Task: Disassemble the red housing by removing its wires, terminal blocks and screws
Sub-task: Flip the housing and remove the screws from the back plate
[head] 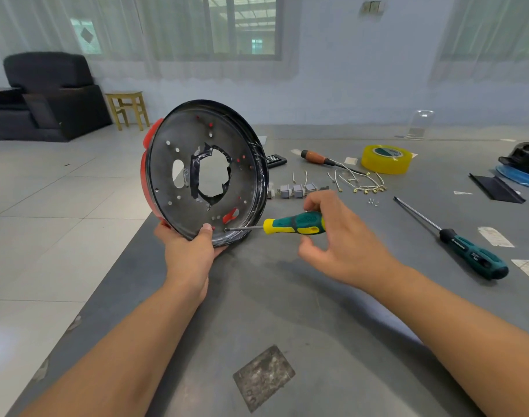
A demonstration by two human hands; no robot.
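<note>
Already most parts are out: wires (359, 183), terminal blocks (298, 190) and a few screws (373, 201) lie beyond the right hand (338, 245). That hand grips a screwdriver (293, 223) at a low screw. The left hand (191, 251) holds the red housing (179, 170) upright. At least this screw remains.

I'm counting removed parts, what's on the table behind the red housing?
Grey terminal blocks stand in a row beside the red housing, the leftmost partly covered by its rim. Anything further behind it is covered.

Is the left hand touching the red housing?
Touching: in the head view the left hand grips the red housing's lower rim, thumb pressed on its inner face.
</note>
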